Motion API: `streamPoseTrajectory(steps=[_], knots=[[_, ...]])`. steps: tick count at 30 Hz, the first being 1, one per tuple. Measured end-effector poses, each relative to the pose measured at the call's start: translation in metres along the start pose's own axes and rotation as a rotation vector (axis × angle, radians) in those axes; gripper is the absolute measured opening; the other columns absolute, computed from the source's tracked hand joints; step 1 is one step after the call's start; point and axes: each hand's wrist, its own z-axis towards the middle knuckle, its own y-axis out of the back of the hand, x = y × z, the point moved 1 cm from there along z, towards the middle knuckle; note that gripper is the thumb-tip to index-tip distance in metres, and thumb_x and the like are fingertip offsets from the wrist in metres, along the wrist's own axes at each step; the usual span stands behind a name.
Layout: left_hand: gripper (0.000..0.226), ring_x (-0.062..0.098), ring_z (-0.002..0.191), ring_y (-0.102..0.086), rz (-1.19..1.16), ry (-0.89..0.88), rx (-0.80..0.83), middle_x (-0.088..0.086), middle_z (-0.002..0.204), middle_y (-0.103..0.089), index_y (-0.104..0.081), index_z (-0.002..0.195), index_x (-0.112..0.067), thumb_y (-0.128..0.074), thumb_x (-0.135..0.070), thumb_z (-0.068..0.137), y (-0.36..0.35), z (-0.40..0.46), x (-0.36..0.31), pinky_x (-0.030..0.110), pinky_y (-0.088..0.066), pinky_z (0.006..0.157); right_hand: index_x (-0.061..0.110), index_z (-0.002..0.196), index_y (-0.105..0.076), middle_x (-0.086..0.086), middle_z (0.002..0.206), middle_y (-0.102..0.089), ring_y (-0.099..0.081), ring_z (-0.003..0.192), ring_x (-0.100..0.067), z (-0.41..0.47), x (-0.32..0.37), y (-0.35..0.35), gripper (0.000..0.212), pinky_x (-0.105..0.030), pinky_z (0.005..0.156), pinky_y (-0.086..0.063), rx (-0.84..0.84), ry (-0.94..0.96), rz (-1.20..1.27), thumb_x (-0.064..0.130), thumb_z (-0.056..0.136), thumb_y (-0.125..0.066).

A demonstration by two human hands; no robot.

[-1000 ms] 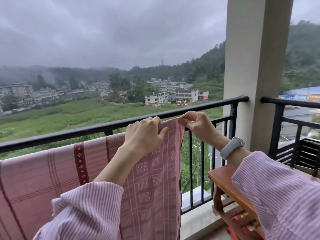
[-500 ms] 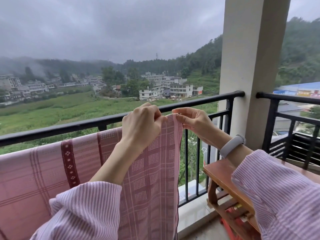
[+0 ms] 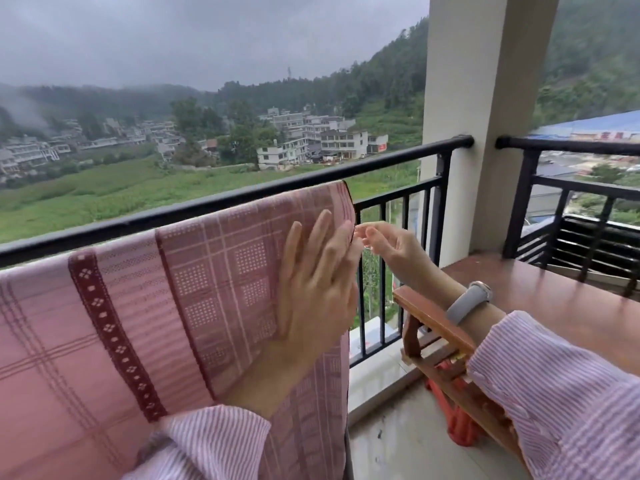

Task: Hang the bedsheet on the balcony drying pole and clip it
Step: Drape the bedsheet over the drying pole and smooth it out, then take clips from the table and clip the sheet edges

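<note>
A pink checked bedsheet with a dark red patterned band hangs over the black balcony rail, covering its left and middle stretch. My left hand lies flat and open against the sheet near its right edge, fingers spread upward. My right hand hovers just right of that edge, fingers loosely curled and apart, thumb and forefinger close to the hem; whether they touch it is unclear. No clip shows in view.
A wide cream pillar stands at the rail's right end. A brown wooden table sits under my right forearm, with a red object beneath it. A second black railing runs right of the pillar.
Both hands have let go of the sheet's top corner on the rail and dropped lower. The left hand now lies flat on the cloth; the right has opened beside the edge.
</note>
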Motion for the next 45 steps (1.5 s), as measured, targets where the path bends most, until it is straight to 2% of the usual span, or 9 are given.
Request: streamPoseTrajectory(steps=[6, 12, 18, 22, 29, 37, 39, 43, 45], knots=[[0.041, 0.030, 0.130, -0.038, -0.312, 0.009, 0.393, 0.010, 0.130, -0.054, -0.054, 0.121, -0.012, -0.031, -0.021, 0.089, -0.076, -0.075, -0.079, 0.048, -0.025, 0.109, 0.003, 0.114, -0.058, -0.013, 0.117, -0.062, -0.055, 0.108, -0.021, -0.104, -0.101, 0.013, 0.033, -0.018, 0.094, -0.034, -0.130, -0.267, -0.340, 0.015, 0.088, -0.042], [0.053, 0.031, 0.126, -0.043, -0.486, 0.021, 0.857, 0.010, 0.132, -0.052, -0.047, 0.125, -0.013, -0.041, -0.022, 0.073, -0.155, -0.129, -0.178, 0.049, -0.039, 0.100, 0.006, 0.120, -0.054, -0.013, 0.126, -0.056, -0.048, 0.119, -0.027, -0.260, -0.189, 0.071, 0.032, -0.031, 0.103, -0.030, -0.143, -0.698, -0.559, 0.012, 0.089, -0.047], [0.056, 0.030, 0.137, -0.022, -0.647, -0.044, 1.154, 0.010, 0.149, -0.027, -0.028, 0.138, -0.016, -0.047, -0.023, 0.087, -0.235, -0.141, -0.298, 0.049, -0.025, 0.108, 0.012, 0.124, -0.049, -0.009, 0.129, -0.051, -0.046, 0.119, -0.025, -0.334, -0.270, 0.168, 0.033, -0.035, 0.101, -0.036, -0.190, -1.007, -0.624, 0.016, 0.092, -0.043], [0.055, 0.027, 0.141, -0.007, -0.684, -0.012, 1.236, 0.007, 0.153, -0.013, -0.017, 0.142, -0.017, -0.039, -0.024, 0.092, -0.314, -0.132, -0.372, 0.044, -0.018, 0.111, 0.010, 0.125, -0.048, -0.012, 0.128, -0.051, -0.048, 0.117, -0.028, -0.329, -0.346, 0.241, 0.034, -0.036, 0.100, -0.037, -0.190, -1.072, -0.671, 0.013, 0.091, -0.043], [0.058, 0.028, 0.141, 0.000, -0.664, 0.094, 1.455, 0.007, 0.155, -0.001, -0.009, 0.143, -0.019, -0.037, -0.026, 0.093, -0.419, -0.128, -0.471, 0.045, -0.023, 0.109, 0.014, 0.127, -0.045, -0.013, 0.126, -0.044, -0.040, 0.119, -0.030, -0.293, -0.472, 0.323, 0.038, -0.040, 0.086, -0.045, 0.112, -1.020, -0.858, 0.020, 0.090, -0.047], [0.051, 0.023, 0.141, 0.000, -0.689, 0.279, 1.605, 0.006, 0.154, -0.006, -0.021, 0.141, -0.018, -0.038, -0.024, 0.094, -0.428, -0.131, -0.485, 0.042, -0.022, 0.109, 0.008, 0.078, -0.060, -0.011, 0.085, -0.054, -0.055, 0.072, -0.026, -0.294, -0.491, 0.323, 0.018, -0.030, 0.042, -0.046, 0.440, -0.672, -0.897, 0.001, 0.067, -0.073], [0.048, 0.024, 0.140, -0.012, -0.767, 0.458, 1.545, 0.011, 0.151, -0.017, -0.028, 0.139, -0.015, -0.041, -0.020, 0.093, -0.425, -0.128, -0.474, 0.038, -0.022, 0.110, 0.008, 0.072, -0.060, -0.009, 0.079, -0.054, -0.055, 0.062, -0.023, -0.298, -0.489, 0.327, 0.026, -0.026, 0.037, -0.041, 0.404, -0.669, -0.875, -0.007, 0.058, -0.075], [0.049, 0.022, 0.134, -0.027, -0.879, 0.806, 1.358, 0.010, 0.145, -0.028, -0.033, 0.136, -0.015, -0.050, -0.020, 0.091, -0.406, -0.120, -0.440, 0.031, -0.024, 0.107, 0.006, 0.091, -0.067, -0.002, 0.088, -0.055, -0.057, 0.075, -0.013, -0.274, -0.467, 0.316, 0.020, -0.018, 0.070, -0.046, 0.111, -0.793, -0.441, -0.006, 0.082, -0.054], [0.050, 0.018, 0.127, -0.037, -1.023, 1.035, 1.285, 0.002, 0.139, -0.035, -0.033, 0.136, -0.021, -0.054, -0.023, 0.090, -0.389, -0.112, -0.417, 0.028, -0.033, 0.102, 0.006, 0.089, -0.069, 0.001, 0.087, -0.057, -0.057, 0.075, -0.002, -0.248, -0.440, 0.298, 0.021, -0.008, 0.069, -0.041, 0.022, -0.917, -0.158, -0.005, 0.084, -0.053]])
